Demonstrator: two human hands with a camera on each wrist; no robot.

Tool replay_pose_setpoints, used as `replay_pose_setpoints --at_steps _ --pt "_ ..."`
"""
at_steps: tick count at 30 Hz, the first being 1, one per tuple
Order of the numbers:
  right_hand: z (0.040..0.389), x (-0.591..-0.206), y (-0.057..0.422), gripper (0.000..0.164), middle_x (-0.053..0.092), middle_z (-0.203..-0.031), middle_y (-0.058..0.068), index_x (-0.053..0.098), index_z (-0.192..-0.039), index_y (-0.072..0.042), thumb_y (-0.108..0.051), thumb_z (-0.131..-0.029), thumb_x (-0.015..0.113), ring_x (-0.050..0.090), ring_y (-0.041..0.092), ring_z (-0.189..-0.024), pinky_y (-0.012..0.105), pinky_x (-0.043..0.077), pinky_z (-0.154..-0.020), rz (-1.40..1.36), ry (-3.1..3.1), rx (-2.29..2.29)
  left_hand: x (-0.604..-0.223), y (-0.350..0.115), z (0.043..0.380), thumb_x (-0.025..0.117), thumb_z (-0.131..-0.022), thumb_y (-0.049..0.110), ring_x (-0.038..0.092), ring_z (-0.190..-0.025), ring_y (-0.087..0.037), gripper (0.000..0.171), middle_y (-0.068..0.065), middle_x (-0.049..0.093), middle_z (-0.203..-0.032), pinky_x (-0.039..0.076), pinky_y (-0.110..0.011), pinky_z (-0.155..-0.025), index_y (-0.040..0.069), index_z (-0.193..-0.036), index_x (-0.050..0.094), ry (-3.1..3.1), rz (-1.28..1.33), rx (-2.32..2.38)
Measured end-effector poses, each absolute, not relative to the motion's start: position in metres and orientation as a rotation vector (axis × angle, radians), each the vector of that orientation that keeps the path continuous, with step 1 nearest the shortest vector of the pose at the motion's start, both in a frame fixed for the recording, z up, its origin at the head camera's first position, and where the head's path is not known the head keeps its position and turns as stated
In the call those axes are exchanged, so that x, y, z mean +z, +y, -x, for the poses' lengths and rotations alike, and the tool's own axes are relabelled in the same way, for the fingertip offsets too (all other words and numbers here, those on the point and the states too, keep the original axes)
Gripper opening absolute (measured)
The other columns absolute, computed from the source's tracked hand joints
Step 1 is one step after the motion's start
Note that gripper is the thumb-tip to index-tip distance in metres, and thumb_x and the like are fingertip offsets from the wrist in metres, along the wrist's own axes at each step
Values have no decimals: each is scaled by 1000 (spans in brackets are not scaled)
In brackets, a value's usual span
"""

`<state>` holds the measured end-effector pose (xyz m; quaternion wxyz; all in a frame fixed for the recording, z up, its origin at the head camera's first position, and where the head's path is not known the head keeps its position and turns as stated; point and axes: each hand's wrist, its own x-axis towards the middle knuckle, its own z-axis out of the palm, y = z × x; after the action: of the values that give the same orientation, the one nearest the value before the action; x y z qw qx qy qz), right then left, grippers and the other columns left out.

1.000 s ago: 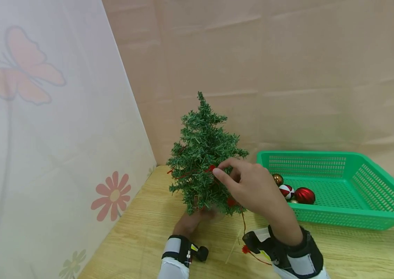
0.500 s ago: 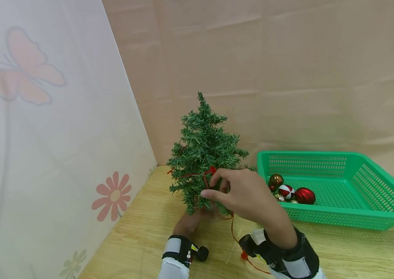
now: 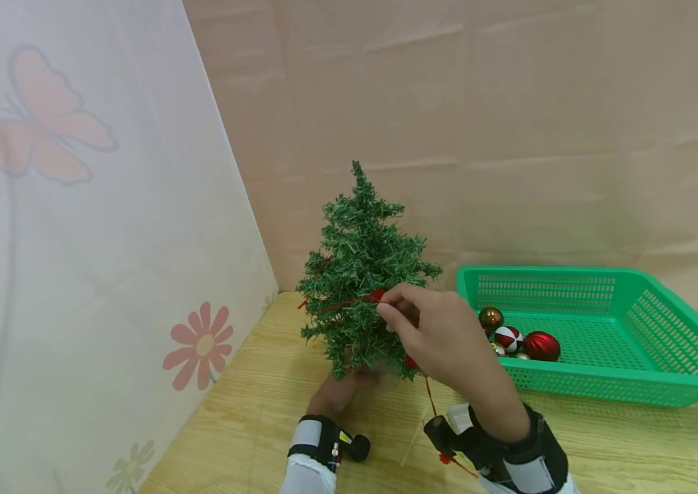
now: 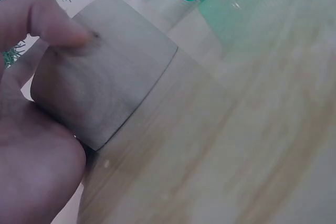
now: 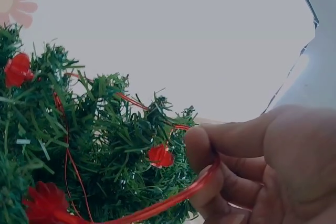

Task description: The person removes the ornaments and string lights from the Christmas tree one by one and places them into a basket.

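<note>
A small artificial Christmas tree (image 3: 361,240) stands upright on the table, with a red garland (image 5: 157,209) wound through its branches. Red flower-shaped pieces (image 5: 17,69) sit along the strand. My right hand (image 3: 448,336) is at the tree's front right, pinching the garland between thumb and fingertips beside a flower piece. Low down, my left hand (image 3: 338,394) grips the tree's wooden block base (image 4: 121,72), its fingertip pressed on the block's side in the left wrist view. Foliage hides part of that hand in the head view. The loose end of the garland trails down past my right wrist.
A green plastic basket (image 3: 633,376) stands right of the tree. In its left corner lie several baubles, including a bronze one (image 3: 491,317), a red-and-white one (image 3: 508,338) and a red one (image 3: 542,346). A flower-printed white sheet (image 3: 139,240) borders the table's left side.
My right hand dropped a little, showing slack garland below it, then rose back up to the flower piece at the tree's front. The left hand and tree have hardly moved.
</note>
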<state>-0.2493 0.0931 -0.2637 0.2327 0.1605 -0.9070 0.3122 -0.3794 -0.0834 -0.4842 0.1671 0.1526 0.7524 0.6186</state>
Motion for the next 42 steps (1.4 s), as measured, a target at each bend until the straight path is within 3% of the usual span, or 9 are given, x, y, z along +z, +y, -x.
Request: replay_pose_setpoints --at_steps 5,10,18,25,32,42 --pt "249 -263 93 11 67 -75 -6 72 -102 -20 -26 -98 64 54 2 -63 26 42 -56 -472 -2454 922 -485 -84 381 77 -83 28 47 -134 -22 51 4 57 -137 32 -55 -114 26 -131 60 2173 -436 1760" --pt "249 -262 94 10 68 -76 -6 71 -104 -20 -24 -98 65 56 4 -64 25 41 -53 -478 -2395 965 -487 -84 384 80 -81 26 44 -137 -23 67 2 52 -145 29 -53 -117 26 -142 51 2169 -475 1795" --pt "249 -261 95 11 67 -75 -6 70 -104 -20 -25 -99 63 56 3 -64 26 40 -53 -476 -2374 998 -489 -84 386 78 -81 38 47 -135 -22 65 5 56 -143 34 -53 -114 32 -141 53 2308 -487 1676" --pt "249 -261 97 12 62 -73 -6 69 -107 -22 -24 -102 58 51 10 -60 26 40 -54 -457 -2380 1030 -490 -82 387 80 -80 34 46 -137 -24 63 5 56 -142 30 -56 -116 34 -138 55 2246 -467 1739" --pt "247 -260 96 13 62 -73 -7 69 -105 -23 -26 -102 57 51 8 -59 26 40 -53 -528 -2346 1063 -490 -82 386 80 -77 31 43 -138 -26 58 5 54 -143 28 -59 -115 34 -132 60 2252 -391 1718" --pt "247 -260 97 16 63 -74 -6 69 -103 -20 -28 -103 56 50 10 -61 28 42 -57 -421 -2463 1030 -489 -84 384 80 -75 29 46 -135 -23 62 5 54 -144 33 -53 -113 32 -133 60 2305 -409 1690"
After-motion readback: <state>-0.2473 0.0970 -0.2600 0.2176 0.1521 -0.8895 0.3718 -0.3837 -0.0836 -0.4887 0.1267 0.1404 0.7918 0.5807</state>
